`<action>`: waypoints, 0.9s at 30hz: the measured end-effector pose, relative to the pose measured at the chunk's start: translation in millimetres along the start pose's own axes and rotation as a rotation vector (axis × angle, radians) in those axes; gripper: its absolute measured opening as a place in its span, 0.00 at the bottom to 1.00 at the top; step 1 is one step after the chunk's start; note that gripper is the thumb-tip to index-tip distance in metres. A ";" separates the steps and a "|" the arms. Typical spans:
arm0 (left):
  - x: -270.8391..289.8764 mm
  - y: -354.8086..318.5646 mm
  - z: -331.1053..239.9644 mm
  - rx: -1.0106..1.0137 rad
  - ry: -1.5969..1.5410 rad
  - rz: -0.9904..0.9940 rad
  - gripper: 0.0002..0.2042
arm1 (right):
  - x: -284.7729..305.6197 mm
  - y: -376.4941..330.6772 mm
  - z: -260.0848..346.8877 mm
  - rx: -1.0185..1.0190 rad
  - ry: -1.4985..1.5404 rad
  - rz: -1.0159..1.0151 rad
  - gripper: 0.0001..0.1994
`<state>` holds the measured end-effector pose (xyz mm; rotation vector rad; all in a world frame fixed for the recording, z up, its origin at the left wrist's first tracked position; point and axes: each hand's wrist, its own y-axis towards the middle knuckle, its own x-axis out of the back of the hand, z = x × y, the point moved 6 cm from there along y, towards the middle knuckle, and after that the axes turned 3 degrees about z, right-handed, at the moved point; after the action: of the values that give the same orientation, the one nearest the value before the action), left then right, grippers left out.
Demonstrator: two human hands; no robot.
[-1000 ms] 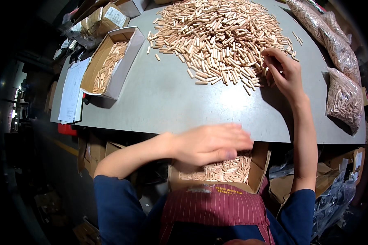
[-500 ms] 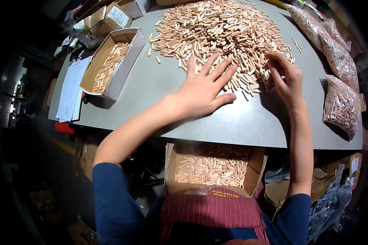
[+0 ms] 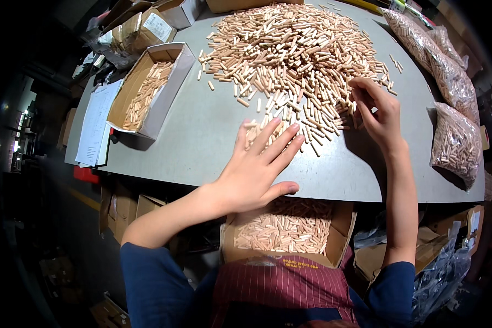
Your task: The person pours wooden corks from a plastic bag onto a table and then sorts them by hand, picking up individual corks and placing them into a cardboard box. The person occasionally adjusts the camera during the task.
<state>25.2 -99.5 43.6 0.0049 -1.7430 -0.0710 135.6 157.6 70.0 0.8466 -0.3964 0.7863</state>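
Note:
A large heap of short wooden dowel pins (image 3: 295, 44) lies on the grey table (image 3: 202, 147). My left hand (image 3: 257, 169) is flat and open, fingers spread, near the table's front edge; its fingertips touch a few loose dowels at the near side of the heap. At the heap's right edge, my right hand (image 3: 381, 112) has its fingers curled in toward the thumb. Whether a dowel sits between those fingertips is hidden. Below the table edge, in front of my body, stands an open cardboard box (image 3: 341, 227) with many dowels in it.
On the left, a long open carton (image 3: 169, 98) holds some dowels, beside paper sheets (image 3: 95, 128). Clear plastic bags full of dowels (image 3: 456, 142) line the table's right side. Taped cardboard boxes (image 3: 153, 27) stand at the back left. Crumpled plastic (image 3: 443, 273) hangs below on the right.
My left hand has drawn back from the heap toward the table's front edge, and some dowels have slid along with it. My right hand has shifted only slightly.

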 end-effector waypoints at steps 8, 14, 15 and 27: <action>5.5 -18.5 10.0 0.101 0.020 0.027 0.47 | -2.7 -2.4 18.1 0.128 -0.046 -0.018 0.12; 4.0 -2.9 25.3 0.133 0.017 0.012 0.47 | -21.0 -5.4 43.4 0.195 -0.103 0.145 0.13; 3.7 0.0 25.5 0.127 0.024 0.015 0.47 | -23.7 -5.0 47.8 0.253 -0.112 0.152 0.13; 4.1 12.3 1.6 -0.162 -0.043 0.048 0.50 | -39.8 -9.4 56.0 0.385 -0.073 0.291 0.10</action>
<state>23.4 -87.4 48.1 -0.1584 -1.7750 -0.1785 115.8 91.4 75.8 1.1959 -0.4462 1.1260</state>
